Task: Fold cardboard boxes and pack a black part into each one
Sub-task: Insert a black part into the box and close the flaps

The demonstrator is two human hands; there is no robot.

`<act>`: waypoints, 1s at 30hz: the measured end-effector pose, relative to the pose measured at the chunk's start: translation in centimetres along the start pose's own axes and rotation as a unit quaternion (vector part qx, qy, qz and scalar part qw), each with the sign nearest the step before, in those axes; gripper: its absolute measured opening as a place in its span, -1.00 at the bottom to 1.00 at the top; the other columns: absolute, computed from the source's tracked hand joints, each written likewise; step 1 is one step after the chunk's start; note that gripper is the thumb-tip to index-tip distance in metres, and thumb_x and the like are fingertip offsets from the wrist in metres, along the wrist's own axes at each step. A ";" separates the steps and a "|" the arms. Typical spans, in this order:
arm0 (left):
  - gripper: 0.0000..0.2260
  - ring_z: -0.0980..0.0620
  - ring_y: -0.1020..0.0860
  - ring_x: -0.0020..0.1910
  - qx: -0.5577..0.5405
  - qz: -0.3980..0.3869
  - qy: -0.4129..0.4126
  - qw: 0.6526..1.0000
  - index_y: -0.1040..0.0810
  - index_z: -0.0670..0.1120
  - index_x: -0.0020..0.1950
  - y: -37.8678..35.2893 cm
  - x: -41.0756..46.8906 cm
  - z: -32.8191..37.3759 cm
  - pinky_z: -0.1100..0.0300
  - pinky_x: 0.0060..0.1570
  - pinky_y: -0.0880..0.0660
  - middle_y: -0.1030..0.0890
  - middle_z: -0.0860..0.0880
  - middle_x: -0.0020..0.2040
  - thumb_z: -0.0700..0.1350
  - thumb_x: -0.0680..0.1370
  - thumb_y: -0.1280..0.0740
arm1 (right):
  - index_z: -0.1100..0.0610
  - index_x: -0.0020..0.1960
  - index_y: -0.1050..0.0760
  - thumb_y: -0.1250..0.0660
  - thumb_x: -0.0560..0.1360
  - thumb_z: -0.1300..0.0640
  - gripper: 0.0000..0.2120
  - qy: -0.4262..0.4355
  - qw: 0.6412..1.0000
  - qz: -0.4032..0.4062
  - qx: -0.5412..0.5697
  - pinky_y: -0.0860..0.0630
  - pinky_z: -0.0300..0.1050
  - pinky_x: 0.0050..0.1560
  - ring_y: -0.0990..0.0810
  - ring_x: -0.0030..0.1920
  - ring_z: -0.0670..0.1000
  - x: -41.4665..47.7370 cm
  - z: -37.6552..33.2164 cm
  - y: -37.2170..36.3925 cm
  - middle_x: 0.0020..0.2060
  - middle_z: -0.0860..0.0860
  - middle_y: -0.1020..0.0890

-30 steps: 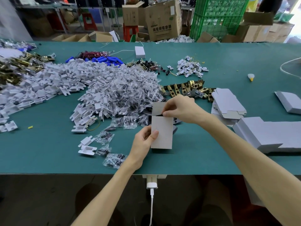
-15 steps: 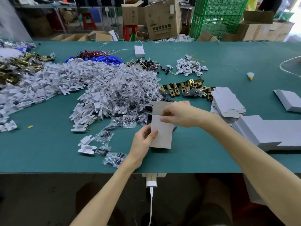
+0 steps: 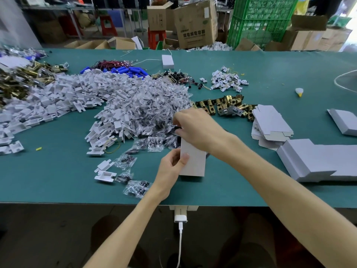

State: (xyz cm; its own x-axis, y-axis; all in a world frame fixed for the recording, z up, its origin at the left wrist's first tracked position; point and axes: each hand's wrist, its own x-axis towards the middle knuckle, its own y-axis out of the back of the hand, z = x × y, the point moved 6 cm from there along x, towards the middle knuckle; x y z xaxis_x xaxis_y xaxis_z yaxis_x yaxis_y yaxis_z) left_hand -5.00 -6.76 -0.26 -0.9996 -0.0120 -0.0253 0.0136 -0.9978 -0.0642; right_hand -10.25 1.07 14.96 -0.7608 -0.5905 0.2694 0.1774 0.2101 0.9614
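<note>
Two hands met on one small pale-grey cardboard box (image 3: 193, 161) near the front edge of the green table mat (image 3: 251, 190), just on the near side of a heap of clear plastic bags (image 3: 154, 113). The box's long axis ran near to far, with its mouth at the far end. The left hand (image 3: 170, 171) gripped the near left edge, thumb flat across the top face and fingers wrapped underneath. The right hand (image 3: 197, 128) was the nearer one to the mouth. It arched over that far end with its fingers curled down and to the left.

A dark sliver, probably the small black part (image 3: 178, 129), showed under those fingertips, directly above the opening. Any push would therefore run toward the person, along the box's length. The right hand hid the mouth and its flaps, so I could not tell whether the fingers pinched the part or the flap, or how deep the part sat. A stack of flat grey carton blanks (image 3: 270, 122) lay to the right.
</note>
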 end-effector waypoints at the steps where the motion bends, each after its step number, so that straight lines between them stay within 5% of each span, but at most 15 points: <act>1: -0.70 0.07 -0.64 0.14 0.008 0.001 0.000 1.000 -0.59 -0.12 0.29 0.0 0.0 0.0 0.20 0.14 -0.56 -0.71 -0.05 0.16 0.01 0.63 -0.37 | 0.17 0.07 -0.53 -0.32 0.60 0.19 -0.93 0.015 1.000 0.006 0.000 -0.35 -0.10 0.03 -0.56 0.01 0.10 0.4 -1.2 -0.4 -0.04 0.03 -0.61; 4: -0.98 0.18 -0.56 -0.11 0.038 0.003 0.003 0.999 -0.60 -0.05 0.06 0.4 0.3 -0.4 0.19 -0.01 -0.45 -0.67 0.10 -0.11 -0.15 0.67 -0.38 | 0.18 0.05 -0.52 -0.36 0.58 0.24 -0.94 0.042 0.999 -0.025 -0.024 -0.40 -0.09 0.03 -0.55 0.02 0.08 2.0 -4.4 -3.4 -0.08 0.03 -0.55; 5: -0.92 0.19 -0.52 -0.14 0.048 0.010 0.003 0.999 -0.56 -0.03 0.03 0.5 0.5 -0.6 0.19 -0.03 -0.43 -0.62 0.10 -0.13 -0.22 0.65 -0.35 | 0.19 0.07 -0.54 -0.37 0.57 0.26 -0.92 0.045 0.997 -0.044 -0.040 -0.43 -0.06 0.07 -0.55 0.04 0.09 2.6 -5.2 -4.6 -0.04 0.04 -0.58; 11: -0.76 0.31 -0.51 -0.09 0.103 0.028 0.006 0.994 -0.40 0.05 0.19 1.0 0.5 -1.1 0.50 -0.13 -0.44 -0.53 0.06 0.02 -0.29 0.70 -0.15 | 0.24 0.27 -0.48 -0.26 0.55 0.40 -0.69 0.009 0.990 -0.132 -0.047 -0.43 0.09 0.17 -0.50 0.23 0.22 5.3 -6.6 -9.8 0.19 0.16 -0.55; 19: -0.70 0.16 -0.55 0.21 0.056 0.036 0.000 0.998 -0.45 -0.07 0.39 0.7 0.6 -0.7 0.30 0.11 -0.50 -0.60 0.02 0.24 -0.30 0.68 -0.23 | 0.25 0.33 -0.38 -0.28 0.56 0.38 -0.65 -0.014 0.991 -0.136 -0.004 -0.42 0.12 0.22 -0.41 0.32 0.22 5.2 -5.1 -10.6 0.29 0.19 -0.49; 24: -0.72 0.36 -0.56 0.08 0.069 0.026 -0.008 0.997 -0.47 0.06 0.29 0.8 0.5 -0.5 0.41 0.04 -0.50 -0.61 0.12 0.16 -0.26 0.68 -0.25 | 0.24 0.11 -0.53 -0.30 0.55 0.40 -0.83 0.021 0.994 -0.111 0.001 -0.45 0.03 0.07 -0.49 0.18 0.18 4.7 -5.7 -8.9 0.14 0.15 -0.55; 28: -0.87 0.21 -0.62 0.05 0.052 0.004 -0.008 0.999 -0.60 -0.07 0.21 0.5 0.4 -0.6 0.28 0.07 -0.51 -0.71 0.10 0.04 -0.12 0.67 -0.38 | 0.21 0.01 -0.58 -0.43 0.57 0.21 -0.92 -0.010 0.982 -0.073 0.171 -0.55 -0.13 -0.01 -0.59 -0.06 -0.02 3.8 -4.5 -4.5 -0.02 0.03 -0.60; 30: -0.71 0.11 -0.66 0.13 0.018 0.001 -0.003 1.000 -0.59 -0.10 0.27 0.2 0.2 -0.3 0.24 0.10 -0.56 -0.73 0.04 0.12 0.02 0.62 -0.39 | 0.20 -0.01 -0.57 -0.44 0.56 0.20 -0.92 -0.037 0.966 -0.057 0.250 -0.58 -0.24 -0.05 -0.63 -0.14 -0.11 3.4 -2.9 -1.6 -0.11 -0.02 -0.64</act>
State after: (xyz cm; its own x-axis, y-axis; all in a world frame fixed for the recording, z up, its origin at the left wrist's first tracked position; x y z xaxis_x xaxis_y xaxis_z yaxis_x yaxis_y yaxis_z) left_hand -5.16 -6.98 -0.58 -0.9997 -0.0143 -0.0193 0.0148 -0.9995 -0.0277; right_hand -11.28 -3.51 14.49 -0.8037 -0.5781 0.1409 -0.2194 0.5080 0.8330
